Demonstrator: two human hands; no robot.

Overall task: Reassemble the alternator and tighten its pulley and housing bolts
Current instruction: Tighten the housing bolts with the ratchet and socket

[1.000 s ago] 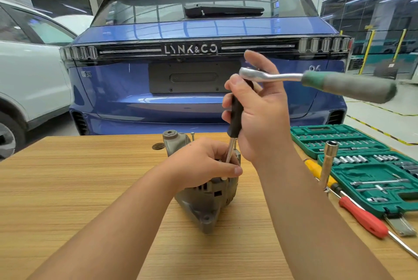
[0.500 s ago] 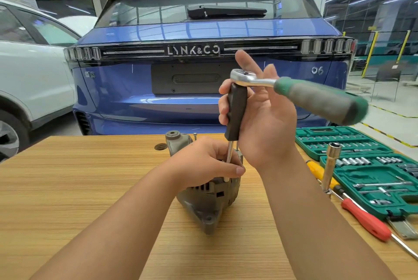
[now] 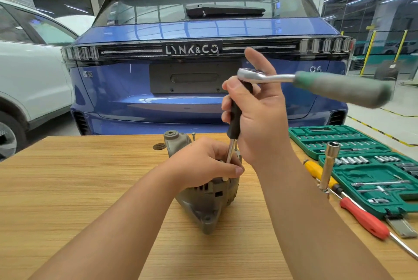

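Note:
A grey alternator point(image 3: 207, 202) stands on the wooden table point(image 3: 67, 189). My left hand point(image 3: 203, 162) grips its top and steadies the thin steel shaft point(image 3: 230, 153) of a black-handled driver point(image 3: 236, 119) that stands upright on the housing. My right hand point(image 3: 260, 116) holds the black handle, thumb and fingers around it. A ratchet wrench point(image 3: 316, 83) with a green and grey grip sits on the driver's top end and sticks out to the right, blurred. The bolt under the driver tip is hidden by my left fingers.
A green socket set case point(image 3: 366, 166) lies open at the right. Beside it stand a tall socket extension point(image 3: 328, 166), a yellow screwdriver point(image 3: 316, 171) and a red-handled screwdriver point(image 3: 364, 221). A blue car point(image 3: 203, 64) is parked behind the table, a white car point(image 3: 27, 76) at the left.
The ratchet handle swung toward me and then back out to the right on top of the driver. My left hand stayed on the alternator.

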